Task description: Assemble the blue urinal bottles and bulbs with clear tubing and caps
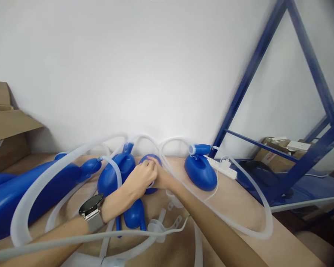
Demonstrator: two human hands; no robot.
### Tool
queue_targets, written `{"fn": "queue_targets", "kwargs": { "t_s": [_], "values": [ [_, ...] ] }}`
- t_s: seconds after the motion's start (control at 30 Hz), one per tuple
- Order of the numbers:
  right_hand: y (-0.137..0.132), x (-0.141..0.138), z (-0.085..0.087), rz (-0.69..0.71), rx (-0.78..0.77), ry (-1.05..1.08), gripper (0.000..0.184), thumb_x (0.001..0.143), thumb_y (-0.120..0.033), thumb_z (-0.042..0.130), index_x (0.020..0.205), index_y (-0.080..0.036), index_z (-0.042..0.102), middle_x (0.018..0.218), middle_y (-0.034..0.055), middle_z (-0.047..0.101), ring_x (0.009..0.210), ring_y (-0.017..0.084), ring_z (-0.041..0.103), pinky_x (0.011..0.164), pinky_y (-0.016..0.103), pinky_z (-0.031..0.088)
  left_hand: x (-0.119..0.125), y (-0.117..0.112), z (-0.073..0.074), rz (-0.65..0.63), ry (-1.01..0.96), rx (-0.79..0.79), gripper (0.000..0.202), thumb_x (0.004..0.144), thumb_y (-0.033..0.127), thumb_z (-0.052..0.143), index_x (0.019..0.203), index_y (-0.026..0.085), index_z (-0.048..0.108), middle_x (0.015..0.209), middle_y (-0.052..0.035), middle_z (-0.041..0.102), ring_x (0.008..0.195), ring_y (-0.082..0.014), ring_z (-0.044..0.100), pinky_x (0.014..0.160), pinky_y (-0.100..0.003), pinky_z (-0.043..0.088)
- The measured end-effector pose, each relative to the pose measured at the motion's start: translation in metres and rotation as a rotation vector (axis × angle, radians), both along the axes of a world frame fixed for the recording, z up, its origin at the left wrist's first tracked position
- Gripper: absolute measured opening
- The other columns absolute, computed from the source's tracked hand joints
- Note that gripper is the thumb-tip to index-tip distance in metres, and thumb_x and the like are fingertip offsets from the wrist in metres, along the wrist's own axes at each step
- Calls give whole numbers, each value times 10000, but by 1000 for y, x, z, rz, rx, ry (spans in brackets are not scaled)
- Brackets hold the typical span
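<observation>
Both my hands meet at a blue rubber bulb (pixel 149 160) near the back of the table. My left hand (pixel 141 177), with a watch on its wrist, is curled closed over the bulb's front. My right hand (pixel 159 174) lies partly behind the left one, with a finger stretched onto the bulb's top; its other fingers are hidden. Beside the bulb on the left stands a bigger blue bag (pixel 115 174), and white corrugated tubes (pixel 69 157) loop around both. Another blue bulb (pixel 200 172) lies to the right of my hands.
A large blue bag (pixel 22 193) fills the table's left side. Clear plastic connectors (pixel 161 224) lie near my forearms. A white power strip (pixel 222 167) lies at the back right. Cardboard boxes (pixel 8 126) stand left. A blue metal rack (pixel 308 148) stands right.
</observation>
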State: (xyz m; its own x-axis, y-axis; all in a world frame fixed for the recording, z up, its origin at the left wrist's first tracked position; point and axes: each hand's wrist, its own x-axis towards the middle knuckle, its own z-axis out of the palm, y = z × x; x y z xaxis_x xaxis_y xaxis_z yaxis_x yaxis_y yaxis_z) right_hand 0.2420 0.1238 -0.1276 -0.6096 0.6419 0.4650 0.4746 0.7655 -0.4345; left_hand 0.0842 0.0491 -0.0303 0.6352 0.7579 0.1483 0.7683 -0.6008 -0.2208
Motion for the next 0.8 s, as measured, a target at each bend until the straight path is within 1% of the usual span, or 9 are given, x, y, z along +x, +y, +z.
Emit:
{"fn": "queue_targets", "kwargs": {
  "t_s": [0.1,0.23,0.3,0.4,0.53,0.6,0.63,0.73,0.8],
  "values": [
    [-2,-1,4,-17,-9,-19,970,685,-207,929,1554,-220,497,1507,166,574,1498,357,455,1240,499,433,-1,-1,-2,-30,4,10,456,834,-121,484,1254,-11,623,1191,-274,672,1112,-367,665,894,-468,591],
    [-3,-2,6,-18,-5,-63,1017,623,-200,970,1536,-231,521,1471,142,588,1532,343,408,1302,498,344,-6,1,-4,-57,-16,-5,445,816,-116,517,1219,35,627,1208,-242,679,1127,-350,663,893,-442,590],
    [-2,-2,7,-17,2,-93,1007,617,-218,980,1522,-232,537,1463,137,588,1548,339,382,1312,498,322,-9,3,-5,-68,-32,-11,419,830,-98,526,1203,64,629,1228,-221,679,1152,-337,659,910,-429,589],
    [-1,-2,5,-26,24,-137,961,661,-279,966,1518,-217,536,1484,149,567,1563,343,347,1301,508,333,-12,3,-5,-78,-55,-21,415,852,-88,497,1203,92,627,1251,-201,680,1176,-326,657,917,-421,589],
    [6,-6,0,-54,59,-179,884,719,-344,931,1503,-218,543,1505,163,541,1537,366,365,1276,567,352,-17,-6,-7,-68,-93,-28,495,819,-109,493,1243,113,620,1318,-196,665,1241,-331,633,972,-431,567],
    [11,-10,-3,-75,74,-196,807,755,-345,901,1478,-231,559,1500,159,540,1526,382,361,1269,626,327,-20,-13,-11,-32,-130,-31,467,834,-92,498,1231,112,633,1312,-204,671,1251,-337,633,1015,-449,546],
    [14,-12,-4,-83,80,-205,770,771,-343,886,1464,-238,566,1492,154,544,1519,386,362,1265,653,311,-21,-16,-13,-2,-154,-36,420,857,-76,490,1198,110,650,1277,-202,689,1227,-334,651,1016,-447,543],
    [20,-15,-7,-93,93,-240,703,800,-337,849,1440,-246,572,1473,140,549,1495,389,368,1253,702,278,-24,-19,-18,133,-252,-43,285,993,46,420,1085,107,682,1129,-190,740,1064,-318,724,923,-423,560],
    [22,-15,-9,-93,97,-265,673,816,-325,822,1435,-238,573,1476,141,539,1490,393,360,1252,708,265,-24,-17,-19,213,-317,-56,325,1071,193,385,1007,126,697,1025,-171,762,963,-313,748,850,-406,560]
  ]
}}
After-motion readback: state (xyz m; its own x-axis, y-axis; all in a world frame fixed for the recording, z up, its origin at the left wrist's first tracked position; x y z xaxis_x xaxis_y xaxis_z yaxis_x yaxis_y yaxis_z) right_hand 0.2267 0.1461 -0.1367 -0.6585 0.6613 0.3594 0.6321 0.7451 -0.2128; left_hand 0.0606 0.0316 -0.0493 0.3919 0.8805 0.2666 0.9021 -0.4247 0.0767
